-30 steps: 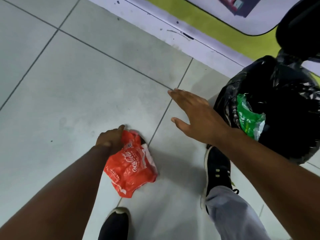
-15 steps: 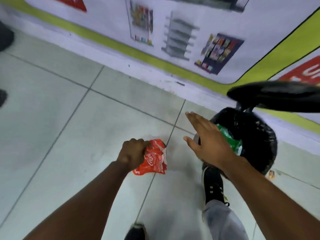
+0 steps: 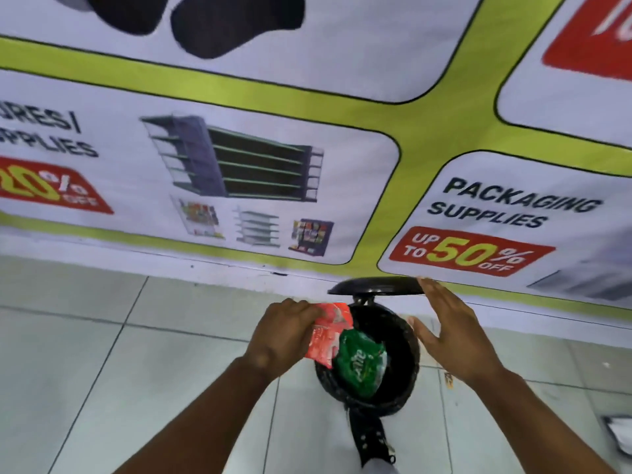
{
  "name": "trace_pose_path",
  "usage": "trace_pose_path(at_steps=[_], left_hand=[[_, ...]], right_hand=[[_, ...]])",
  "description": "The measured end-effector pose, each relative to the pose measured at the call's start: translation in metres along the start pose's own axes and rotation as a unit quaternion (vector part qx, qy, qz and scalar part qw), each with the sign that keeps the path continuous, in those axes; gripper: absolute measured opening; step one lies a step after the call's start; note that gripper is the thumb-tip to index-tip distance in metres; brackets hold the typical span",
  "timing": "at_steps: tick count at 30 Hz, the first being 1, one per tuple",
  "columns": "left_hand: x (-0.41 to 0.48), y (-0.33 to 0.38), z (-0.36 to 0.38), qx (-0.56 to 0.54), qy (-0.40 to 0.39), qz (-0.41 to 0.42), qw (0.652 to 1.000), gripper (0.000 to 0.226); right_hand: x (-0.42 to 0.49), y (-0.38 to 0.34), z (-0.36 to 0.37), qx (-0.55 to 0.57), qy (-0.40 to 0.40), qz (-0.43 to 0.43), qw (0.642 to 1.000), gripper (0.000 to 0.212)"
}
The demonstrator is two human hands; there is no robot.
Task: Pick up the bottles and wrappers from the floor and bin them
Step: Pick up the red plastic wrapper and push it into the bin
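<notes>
Bin lid (image 3: 376,286): standing raised above the black pedal bin (image 3: 408,367), apparently because the person's shoe (image 3: 367,436) is pressing the pedal at the bin's foot, which is leaving both hands free.
Bin mouth: lying open and facing up, lined with a black bag; a green wrapper (image 3: 360,366) is already resting inside it.
Red wrapper (image 3: 328,333): hanging crumpled over the near-left rim of the bin, partly above the opening and overlapping the green wrapper, so a release here is likely to drop it in.
Left hand (image 3: 285,331): acting as the grip, its fingers curled tightly around the upper left part of the red wrapper, holding it pinched and not yet letting go.
Right hand (image 3: 451,340): spreading flat and open, fingers extended and holding nothing; it is hovering just beside the bin's right rim, its fingertips reaching up near the lid's edge, seemingly to steady or guard the lid. Whether it is touching the lid, I cannot tell.
Floor (image 3: 136,371): pale tiles around the bin; something white is showing at the far right edge, too cut off to identify.
Wall banner (image 3: 239,172): running behind the bin, advertising shelving and packaging supplies.
</notes>
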State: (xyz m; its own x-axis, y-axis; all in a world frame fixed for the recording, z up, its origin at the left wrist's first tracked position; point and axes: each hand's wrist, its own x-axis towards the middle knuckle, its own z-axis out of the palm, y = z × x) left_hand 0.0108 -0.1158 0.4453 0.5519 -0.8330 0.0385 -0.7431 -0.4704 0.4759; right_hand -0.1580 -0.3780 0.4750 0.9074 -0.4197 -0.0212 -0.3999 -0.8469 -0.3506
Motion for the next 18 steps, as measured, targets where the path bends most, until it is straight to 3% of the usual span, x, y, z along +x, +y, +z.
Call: trace_pose_path(at_steps=[8, 18], left_hand=[[0.064, 0.068, 0.069, 0.003, -0.032, 0.077, 0.997, 0.043], [0.086, 0.084, 0.122, -0.048, -0.038, 0.074, 0.995, 0.045]], right_hand=[[-0.02, 0.065, -0.024, -0.03, 0.03, 0.076, 0.996, 0.071], [-0.04, 0.099, -0.021, -0.007, 0.025, 0.122, 0.992, 0.068]])
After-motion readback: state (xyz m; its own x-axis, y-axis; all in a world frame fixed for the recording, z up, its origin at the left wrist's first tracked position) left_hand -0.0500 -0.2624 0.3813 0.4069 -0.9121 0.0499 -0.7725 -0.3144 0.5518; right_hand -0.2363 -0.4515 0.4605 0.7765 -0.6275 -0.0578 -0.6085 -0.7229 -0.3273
